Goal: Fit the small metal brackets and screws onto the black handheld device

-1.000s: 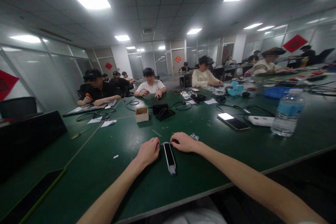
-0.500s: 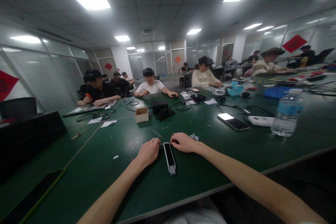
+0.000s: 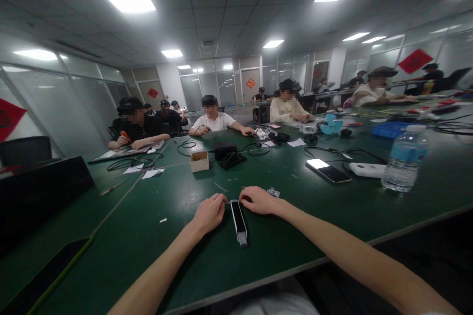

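A slim black and white device (image 3: pixel 239 222) lies lengthwise on the green table (image 3: pixel 295 236) in front of me. My left hand (image 3: pixel 209 212) rests to the left of its far end, fingers curled and pinched at the tip. My right hand (image 3: pixel 259 200) sits on the other side of that end, fingers curled in toward it. What the fingertips pinch is too small to make out. A small patterned piece (image 3: pixel 273 191) lies just beyond my right hand.
A phone (image 3: pixel 328 170) with a lit screen, a white box (image 3: pixel 368 170) and a water bottle (image 3: pixel 405 158) stand to the right. A cardboard box (image 3: pixel 200 161) and a black charger with cables (image 3: pixel 229 155) sit farther back. Several people work along the far side.
My hands and the device have barely moved. Across the table, a person in white has reached an arm out to the right.
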Motion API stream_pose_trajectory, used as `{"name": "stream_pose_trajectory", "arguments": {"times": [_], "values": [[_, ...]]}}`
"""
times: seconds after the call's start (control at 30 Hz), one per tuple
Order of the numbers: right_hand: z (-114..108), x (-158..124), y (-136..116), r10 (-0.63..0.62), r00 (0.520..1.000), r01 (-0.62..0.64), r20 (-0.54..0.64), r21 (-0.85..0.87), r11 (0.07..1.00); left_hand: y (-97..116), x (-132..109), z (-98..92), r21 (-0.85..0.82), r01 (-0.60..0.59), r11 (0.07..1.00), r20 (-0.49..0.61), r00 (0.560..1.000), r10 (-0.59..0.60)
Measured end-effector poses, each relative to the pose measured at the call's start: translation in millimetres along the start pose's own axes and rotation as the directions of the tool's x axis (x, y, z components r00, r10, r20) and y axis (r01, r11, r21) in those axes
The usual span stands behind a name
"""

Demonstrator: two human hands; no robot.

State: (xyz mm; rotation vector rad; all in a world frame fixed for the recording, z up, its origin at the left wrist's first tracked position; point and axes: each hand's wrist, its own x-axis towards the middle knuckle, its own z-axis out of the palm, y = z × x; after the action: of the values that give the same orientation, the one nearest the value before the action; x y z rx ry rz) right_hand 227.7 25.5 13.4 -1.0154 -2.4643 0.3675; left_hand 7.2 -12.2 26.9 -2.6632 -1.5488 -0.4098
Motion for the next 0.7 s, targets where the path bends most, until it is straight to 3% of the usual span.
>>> {"name": "stream_pose_trajectory", "arguments": {"times": [0.7], "values": [[-1.4,0.4,-0.1,0.039,0.997,-0.037,0.061,-0.024,0.999,1.9,1.8,-0.3,0.018,0.001,1.000,0.017,1.000,-0.001]]}}
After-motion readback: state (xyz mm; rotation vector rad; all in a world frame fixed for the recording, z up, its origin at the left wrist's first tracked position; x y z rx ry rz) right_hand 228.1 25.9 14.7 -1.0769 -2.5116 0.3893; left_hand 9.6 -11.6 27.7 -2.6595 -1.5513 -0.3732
